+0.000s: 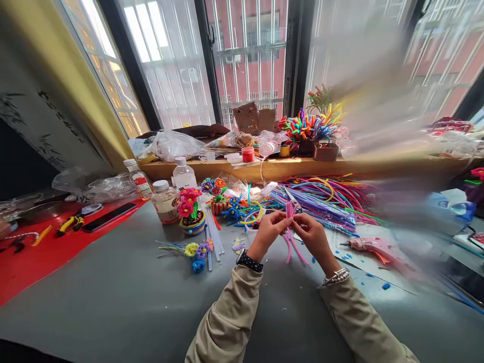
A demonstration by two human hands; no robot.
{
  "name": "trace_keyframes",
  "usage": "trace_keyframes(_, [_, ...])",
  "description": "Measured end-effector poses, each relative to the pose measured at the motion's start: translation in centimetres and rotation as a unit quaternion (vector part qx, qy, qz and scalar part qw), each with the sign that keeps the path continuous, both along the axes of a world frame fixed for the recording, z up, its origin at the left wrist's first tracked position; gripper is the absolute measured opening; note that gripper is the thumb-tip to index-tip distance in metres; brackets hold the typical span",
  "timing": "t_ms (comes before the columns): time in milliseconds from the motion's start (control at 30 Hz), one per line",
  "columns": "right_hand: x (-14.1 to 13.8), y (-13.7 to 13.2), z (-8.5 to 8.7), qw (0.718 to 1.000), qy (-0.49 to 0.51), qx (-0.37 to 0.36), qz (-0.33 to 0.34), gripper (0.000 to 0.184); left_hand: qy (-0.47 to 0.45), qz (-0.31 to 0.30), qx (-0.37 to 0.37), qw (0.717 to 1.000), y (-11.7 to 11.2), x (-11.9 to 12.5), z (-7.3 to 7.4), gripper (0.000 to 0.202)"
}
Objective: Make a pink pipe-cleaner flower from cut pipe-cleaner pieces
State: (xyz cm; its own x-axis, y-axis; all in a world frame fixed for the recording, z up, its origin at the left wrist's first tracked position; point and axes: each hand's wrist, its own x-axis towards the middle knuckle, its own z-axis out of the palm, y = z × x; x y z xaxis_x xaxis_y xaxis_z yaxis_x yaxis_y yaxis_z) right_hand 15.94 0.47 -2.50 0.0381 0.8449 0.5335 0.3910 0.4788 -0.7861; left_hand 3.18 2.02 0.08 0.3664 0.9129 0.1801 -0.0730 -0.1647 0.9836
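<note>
Pink pipe cleaners [290, 247] are pinched between my two hands above the grey table, some ends pointing up and others hanging down. My left hand [271, 227] closes its fingertips on them from the left. From the other side, my right hand [310, 233] grips the same bundle, its fingers meeting those of the left. Just behind the hands lie scissors [294, 195], partly hidden by the pink strands. Beyond them is a plastic-wrapped bundle of purple and blue pipe cleaners [321, 207].
To the left stand a pot of pink pipe-cleaner flowers [192, 214], small loose flowers [198, 252], clear glue sticks [215, 234] and bottles [165, 201]. A pink glue gun [372, 247] lies at right among blue scraps. Pliers [71, 224] and a phone [109, 217] rest on red sheeting.
</note>
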Motion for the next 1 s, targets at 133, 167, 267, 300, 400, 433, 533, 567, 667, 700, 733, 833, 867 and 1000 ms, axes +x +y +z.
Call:
trace_keyframes(133, [0.4, -0.1, 0.1, 0.996, -0.064, 0.048, -0.046, 0.023, 0.033, -0.11, -0.019, 0.993, -0.3, -0.3, 0.4, 0.025])
trace_keyframes(167, [0.5, -0.1, 0.2, 0.993, -0.081, 0.065, -0.059, 0.023, 0.043, -0.138, -0.022, 0.989, -0.4, -0.4, 0.5, 0.025])
trace_keyframes(267, [0.8, -0.3, 0.3, 0.983, -0.114, 0.114, -0.09, 0.021, 0.058, -0.178, -0.026, 0.982, -0.7, -0.7, 1.0, 0.029])
trace_keyframes(300, [0.9, -0.3, 0.3, 0.98, -0.119, 0.127, -0.099, 0.02, 0.057, -0.179, -0.03, 0.982, -0.8, -0.8, 1.2, 0.031])
trace_keyframes(400, [1.2, -0.4, 0.3, 0.974, -0.125, 0.155, -0.112, 0.018, 0.036, -0.193, -0.054, 0.979, -0.9, -1.1, 1.5, 0.039])
trace_keyframes(433, [1.2, -0.4, 0.2, 0.972, -0.128, 0.164, -0.114, 0.018, 0.024, -0.204, -0.065, 0.976, -0.9, -1.2, 1.5, 0.043])
trace_keyframes(533, [1.5, -0.5, 0.1, 0.963, -0.156, 0.188, -0.111, 0.017, -0.017, -0.226, -0.111, 0.968, -0.6, -1.3, 1.1, 0.06])
trace_keyframes(567, [1.5, -0.5, 0.0, 0.961, -0.169, 0.193, -0.106, 0.018, -0.023, -0.219, -0.132, 0.967, -0.5, -1.2, 1.0, 0.066])
trace_keyframes(667, [1.6, -0.7, -0.1, 0.955, -0.203, 0.202, -0.08, 0.02, -0.013, -0.164, -0.171, 0.972, -0.1, -1.1, 0.5, 0.065])
trace_keyframes(700, [1.6, -0.7, -0.1, 0.954, -0.209, 0.204, -0.071, 0.021, 0.0, -0.151, -0.17, 0.974, -0.1, -1.1, 0.5, 0.06])
trace_keyframes(733, [1.5, -0.8, -0.1, 0.953, -0.212, 0.205, -0.063, 0.021, 0.015, -0.146, -0.164, 0.976, -0.1, -1.1, 0.5, 0.054])
trace_keyframes(833, [1.3, -0.8, 0.1, 0.959, -0.194, 0.201, -0.04, 0.021, 0.045, -0.15, -0.14, 0.978, -0.2, -1.2, 0.6, 0.041])
trace_keyframes(867, [1.2, -0.8, 0.2, 0.964, -0.176, 0.195, -0.032, 0.02, 0.05, -0.15, -0.131, 0.979, -0.3, -1.2, 0.6, 0.039])
trace_keyframes(1000, [0.9, -0.6, 0.6, 0.994, -0.036, 0.1, 0.007, 0.019, 0.066, -0.134, -0.1, 0.984, -0.4, -1.2, 0.8, 0.035])
